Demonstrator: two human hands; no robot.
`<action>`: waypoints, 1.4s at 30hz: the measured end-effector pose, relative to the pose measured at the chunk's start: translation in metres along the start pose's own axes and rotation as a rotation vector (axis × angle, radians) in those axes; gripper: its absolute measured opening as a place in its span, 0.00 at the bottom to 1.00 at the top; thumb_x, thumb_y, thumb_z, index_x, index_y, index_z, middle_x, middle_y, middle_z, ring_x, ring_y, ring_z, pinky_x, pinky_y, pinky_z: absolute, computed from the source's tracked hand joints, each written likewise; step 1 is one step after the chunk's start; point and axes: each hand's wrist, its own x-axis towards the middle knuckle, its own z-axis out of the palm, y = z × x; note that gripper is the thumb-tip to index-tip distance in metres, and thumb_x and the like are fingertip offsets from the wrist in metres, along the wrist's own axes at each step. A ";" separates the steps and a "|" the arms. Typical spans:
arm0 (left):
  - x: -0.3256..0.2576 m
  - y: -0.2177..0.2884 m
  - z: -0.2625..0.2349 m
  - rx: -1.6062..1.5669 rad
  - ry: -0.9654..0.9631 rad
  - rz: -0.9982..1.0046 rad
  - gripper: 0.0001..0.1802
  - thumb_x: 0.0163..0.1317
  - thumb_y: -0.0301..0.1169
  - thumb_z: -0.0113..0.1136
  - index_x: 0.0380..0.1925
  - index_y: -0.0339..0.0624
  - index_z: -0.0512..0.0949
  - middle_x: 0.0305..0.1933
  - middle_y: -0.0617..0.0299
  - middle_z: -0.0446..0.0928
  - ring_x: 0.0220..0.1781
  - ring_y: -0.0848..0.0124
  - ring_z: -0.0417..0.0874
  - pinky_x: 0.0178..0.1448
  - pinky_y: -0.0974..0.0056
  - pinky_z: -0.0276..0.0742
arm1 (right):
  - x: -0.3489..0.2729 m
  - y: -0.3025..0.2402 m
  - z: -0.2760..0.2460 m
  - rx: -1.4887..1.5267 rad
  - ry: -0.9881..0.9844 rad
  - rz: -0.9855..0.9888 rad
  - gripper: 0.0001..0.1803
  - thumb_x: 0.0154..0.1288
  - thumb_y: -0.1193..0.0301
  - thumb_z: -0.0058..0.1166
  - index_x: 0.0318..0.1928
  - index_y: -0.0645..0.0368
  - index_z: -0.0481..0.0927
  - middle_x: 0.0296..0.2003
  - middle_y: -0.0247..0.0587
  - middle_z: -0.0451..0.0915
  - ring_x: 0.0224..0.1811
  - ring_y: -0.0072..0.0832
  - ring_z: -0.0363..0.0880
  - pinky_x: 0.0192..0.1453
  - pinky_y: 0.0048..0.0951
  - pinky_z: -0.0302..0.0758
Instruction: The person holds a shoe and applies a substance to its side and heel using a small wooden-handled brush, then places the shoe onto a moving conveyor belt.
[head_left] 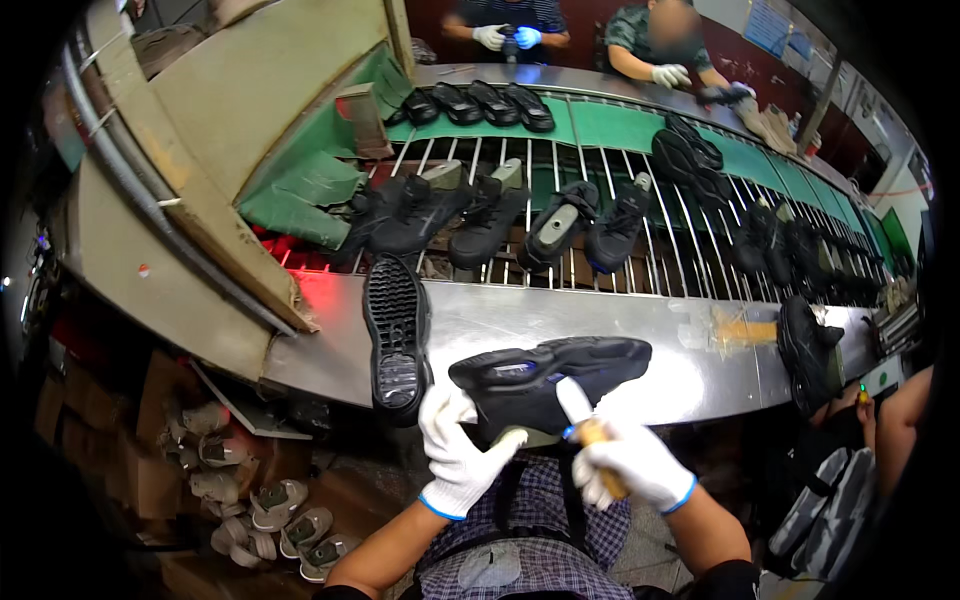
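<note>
A black shoe (520,392) is tilted on its side at the near edge of the metal table, its thick sole edge turned away from me. My left hand (455,450), in a white knit glove, grips its left end, thumb on the near side and fingers at the far side. In my gloved right hand (630,462) is a brush with a wooden handle (602,455). Its pale bristles (573,400) touch or nearly touch the shoe's side. Left of the shoe, a loose black outsole (397,335) rests on the table edge, its ridged face showing.
Several black shoes (483,230) stand on a rack of metal rods (650,250) beyond the metal table (700,345). Black soles (490,103) lie on the green strip behind. Another black shoe (803,350) sits at right. Two people work opposite. Beige shoes (278,505) are at lower left.
</note>
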 end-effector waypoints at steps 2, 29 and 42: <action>0.030 0.012 -0.014 0.069 0.029 0.260 0.62 0.43 0.48 0.89 0.74 0.35 0.64 0.78 0.39 0.62 0.81 0.31 0.61 0.83 0.35 0.62 | -0.006 0.008 0.025 0.080 -0.042 0.036 0.19 0.79 0.71 0.51 0.64 0.64 0.67 0.33 0.44 0.84 0.22 0.23 0.83 0.21 0.24 0.80; 0.151 0.025 -0.023 0.184 -0.776 0.475 0.56 0.44 0.53 0.86 0.66 0.32 0.69 0.47 0.43 0.82 0.50 0.46 0.85 0.56 0.47 0.82 | 0.020 -0.042 0.038 -1.726 0.566 -0.602 0.09 0.69 0.71 0.57 0.39 0.65 0.77 0.22 0.49 0.81 0.23 0.39 0.85 0.25 0.46 0.78; -0.015 -0.008 -0.036 0.125 -0.229 -0.008 0.55 0.57 0.53 0.80 0.71 0.20 0.68 0.74 0.28 0.67 0.75 0.36 0.72 0.78 0.42 0.72 | 0.038 0.012 -0.130 -1.576 1.096 -0.417 0.26 0.63 0.70 0.63 0.62 0.56 0.79 0.43 0.55 0.86 0.44 0.54 0.88 0.50 0.52 0.85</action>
